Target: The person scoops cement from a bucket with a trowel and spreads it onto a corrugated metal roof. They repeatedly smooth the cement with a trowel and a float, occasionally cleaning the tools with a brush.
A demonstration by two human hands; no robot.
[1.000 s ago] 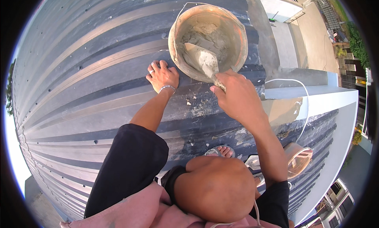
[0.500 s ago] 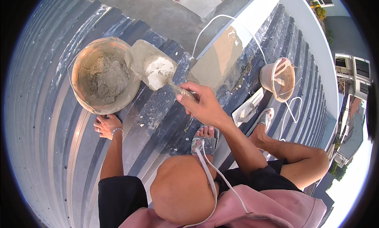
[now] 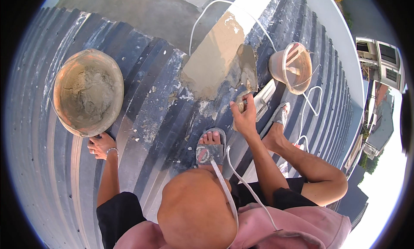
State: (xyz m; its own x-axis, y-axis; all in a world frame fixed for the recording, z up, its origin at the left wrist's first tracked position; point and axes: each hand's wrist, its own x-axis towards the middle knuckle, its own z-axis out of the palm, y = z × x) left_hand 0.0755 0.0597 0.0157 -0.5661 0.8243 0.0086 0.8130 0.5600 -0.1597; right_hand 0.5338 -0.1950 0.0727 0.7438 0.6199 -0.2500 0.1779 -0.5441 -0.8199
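Note:
My right hand (image 3: 246, 113) is closed round the handle of a trowel (image 3: 248, 68). Grey mortar coats the trowel's blade, which lies against the far right side of a mortar patch (image 3: 211, 61) on a pale wall top. At the left, a round bucket (image 3: 60, 91) holds wet grey mortar (image 3: 91, 96). Low on the bucket's near side, the curled fingers of my left hand (image 3: 102, 145) press against it; their tips are partly hidden. A pale flat tool (image 3: 265, 98) with a handle lies just right of my right hand.
I squat on a ribbed dark metal roof (image 3: 146, 115) spattered with dried mortar. A smaller pail (image 3: 280, 68) with a tool inside stands at the right. White cord (image 3: 202, 16) arches over the wall top. My sandalled foot (image 3: 210, 147) is between my hands.
My right hand has carried the trowel rightward, from beside the mortar bucket to the far side of the wall patch. My left hand stays at the bucket. The view has shifted right.

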